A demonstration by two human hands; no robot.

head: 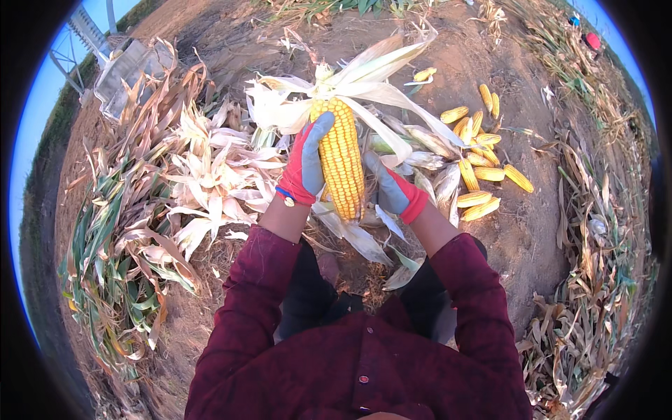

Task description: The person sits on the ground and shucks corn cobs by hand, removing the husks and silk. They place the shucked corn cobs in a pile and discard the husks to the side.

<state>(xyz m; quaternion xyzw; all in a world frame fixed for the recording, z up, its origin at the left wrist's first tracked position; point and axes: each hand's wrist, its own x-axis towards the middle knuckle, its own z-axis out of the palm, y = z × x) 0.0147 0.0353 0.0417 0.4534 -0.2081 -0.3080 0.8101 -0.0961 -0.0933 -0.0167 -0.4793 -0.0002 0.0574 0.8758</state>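
A large ear of yellow corn [342, 163] is held upright before me, its kernels bare. Pale husk leaves [388, 86] are peeled back and spread out around its stalk end, still attached. My left hand [308, 157], in a red and grey work glove, grips the upper left side of the ear, thumb across the kernels. Just right of the ear is my right hand [395, 188], gloved the same way. Its thumb points up beside the cob; the fingers are hidden underneath, so whether it grips anything cannot be seen. Unhusked corn ears [428, 139] lie behind it on the ground.
Several husked corn cobs [480, 157] lie heaped on the soil at right. Loose pale husks [210, 168] and leafy corn stalks [115, 252] cover the left. Dry stalks [572, 325] line the right edge. A concrete block [131, 73] under a metal tower [86, 31] stands far left.
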